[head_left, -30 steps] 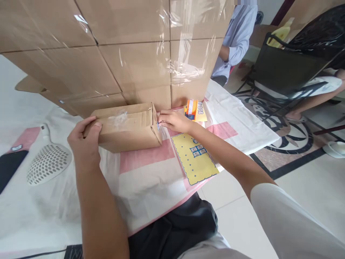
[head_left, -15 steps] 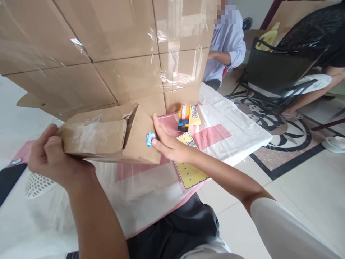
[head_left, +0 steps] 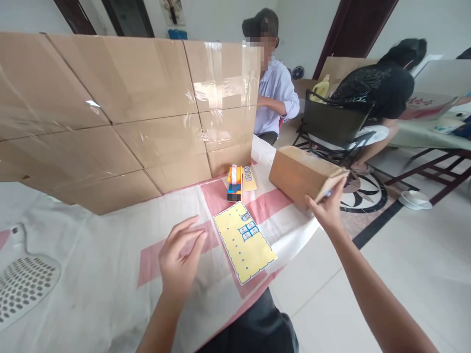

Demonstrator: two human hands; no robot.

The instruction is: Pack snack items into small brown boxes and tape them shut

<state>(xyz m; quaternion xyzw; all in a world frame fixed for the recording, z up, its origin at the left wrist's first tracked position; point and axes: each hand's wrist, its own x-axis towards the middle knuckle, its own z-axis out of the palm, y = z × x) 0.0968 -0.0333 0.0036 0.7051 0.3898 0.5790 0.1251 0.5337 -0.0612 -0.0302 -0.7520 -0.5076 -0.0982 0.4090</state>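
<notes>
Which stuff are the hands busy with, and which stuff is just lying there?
Busy with: small cardboard box, held by the right hand; left hand open above the cloth.

Just lying there: yellow sticker sheet, orange toy, white slotted scoop, cardboard wall.

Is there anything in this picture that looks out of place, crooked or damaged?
Yes. The small cardboard box is held by the right hand at one end only, tilted past the table's right edge, so it hangs over the floor. The left hand hovers open, holding nothing. No damage shows.
</notes>
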